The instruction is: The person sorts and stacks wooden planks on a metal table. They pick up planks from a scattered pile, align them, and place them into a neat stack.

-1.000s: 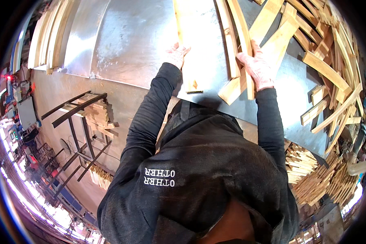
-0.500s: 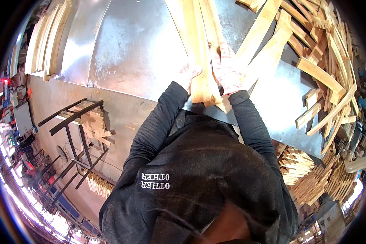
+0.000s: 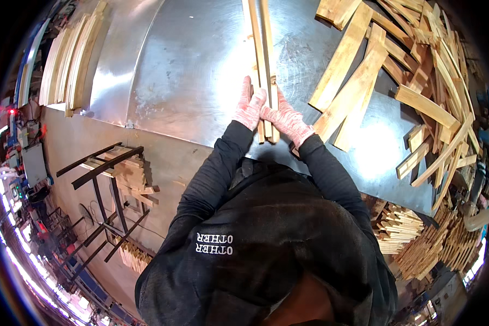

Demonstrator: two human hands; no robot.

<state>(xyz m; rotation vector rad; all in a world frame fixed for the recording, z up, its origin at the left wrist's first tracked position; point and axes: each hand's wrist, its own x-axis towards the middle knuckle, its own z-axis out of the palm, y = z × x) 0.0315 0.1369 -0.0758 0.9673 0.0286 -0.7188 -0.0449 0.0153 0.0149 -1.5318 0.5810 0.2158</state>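
Several narrow wooden boards [image 3: 262,60] stand on edge, side by side, above the metal tabletop. Their near ends lie between my two gloved hands. My left hand [image 3: 249,106] presses on the left face of the bundle, thumb over the top edges. From the other side my right hand [image 3: 288,118] grips it, its thumb reaching across the boards. Both hands wear pinkish-white knit gloves, and some of the fingers are hidden by the wood. Just right of my right hand, loose flat boards [image 3: 346,87] lie overlapping on the table.
A tangled heap of boards [image 3: 429,103] covers the table's right side. At the far left, boards stand in a neat stack [image 3: 73,60] on the metal tabletop [image 3: 185,76]. Below left is a dark metal frame [image 3: 100,174] with wood pieces; more bundled wood [image 3: 399,228] sits below right.
The boards in my hands have turned from lying flat, wide faces up, to standing on edge, pressed together. My hands have drawn closer to each other around them.
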